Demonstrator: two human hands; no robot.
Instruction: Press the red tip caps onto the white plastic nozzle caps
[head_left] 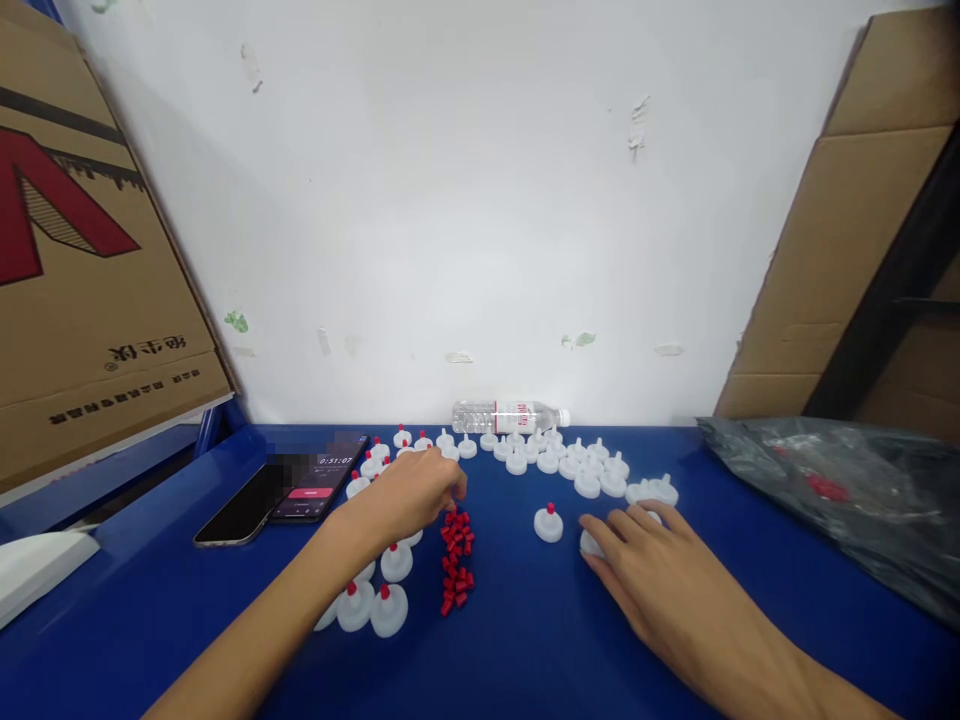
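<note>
Red tip caps [457, 541] are heaped, seemingly for easy reach; left hand [416, 487] is bunched alongside, right hand [667, 570] curled over a white lid [590, 545]; finger grips cannot be told.

Says 0:51:07 [335, 462] on the lit phone [322, 482]. Has black Chinese words [146, 350] and a small ® [111, 366] on the brown box [90, 300], all upside down. Shows red writing [523, 416] on the bottle [474, 416], too small to read.

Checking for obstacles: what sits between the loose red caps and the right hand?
The head view shows one white lid, a red cap on its tip, between the loose red caps and the right hand.
</note>
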